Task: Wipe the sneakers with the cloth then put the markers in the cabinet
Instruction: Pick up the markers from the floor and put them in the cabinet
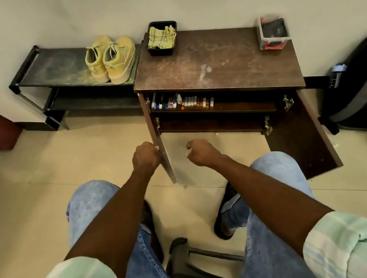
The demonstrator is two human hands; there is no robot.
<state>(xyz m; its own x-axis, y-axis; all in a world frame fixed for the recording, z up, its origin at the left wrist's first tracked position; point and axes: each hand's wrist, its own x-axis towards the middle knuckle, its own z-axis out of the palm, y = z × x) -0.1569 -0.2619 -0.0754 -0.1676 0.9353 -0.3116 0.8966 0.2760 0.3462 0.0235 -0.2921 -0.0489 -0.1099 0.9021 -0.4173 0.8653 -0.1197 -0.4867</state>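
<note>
**Head view: both cabinet doors open, markers on the upper shelf**

The likeliest slip, as I judge it, is at the left door (pixel 166 160). The left hand (pixel 145 158) grips its free edge with curled fingers (pixel 156 154), and the right hand (pixel 200 151) hangs just beside the same door on its inner side, loosely fisted and holding nothing I can make out. Swinging the door shut while that hand sits in its path could pinch it. The right door (pixel 304 140) stands wide open, so closing only one would leave the cabinet (pixel 215 60) ajar. A hard swing could also jolt the markers (pixel 197 101), which stand in a crowded row at the front lip of the upper shelf and could roll out.

Those markers lie well beyond both hands, up and inside the cabinet, touching neither. The sneakers (pixel 110 58) sit as a pair on the shoe rack (pixel 51 68) to the left, apart from the hands. The cloth (pixel 161 36) lies bunched in a black tray (pixel 164 51) on the counter, at its back left corner.
</note>
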